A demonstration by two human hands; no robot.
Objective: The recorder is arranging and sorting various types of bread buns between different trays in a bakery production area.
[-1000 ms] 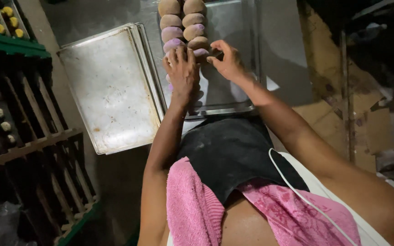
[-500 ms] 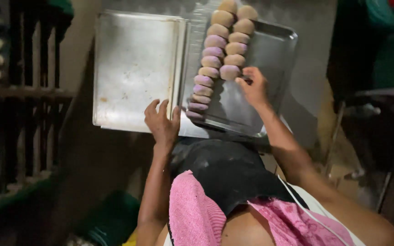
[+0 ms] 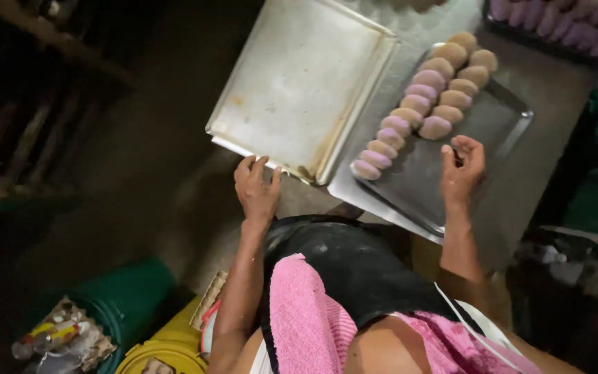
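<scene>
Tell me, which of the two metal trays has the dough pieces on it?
The darker tray by the right hand; it carries two rows of dough pieces. The paler tray near the left hand is bare.

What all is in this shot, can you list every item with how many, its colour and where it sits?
empty baking tray: one, dull silver, upper middle, lying on the grey table
tray with dough: one, dark metal, right of the empty tray
dough pieces: about fourteen, tan and pale purple, two rows running diagonally across that tray
second batch of dough: count unclear, purple, top right corner
green bucket: one, lower left
yellow lid: one, bottom, beside the bucket
pink towel: one, draped over the person's lap
black apron: one, bottom middle
left hand: open, at the near edge of the empty tray
right hand: fingers curled, over the dough tray, no grip on anything
</scene>
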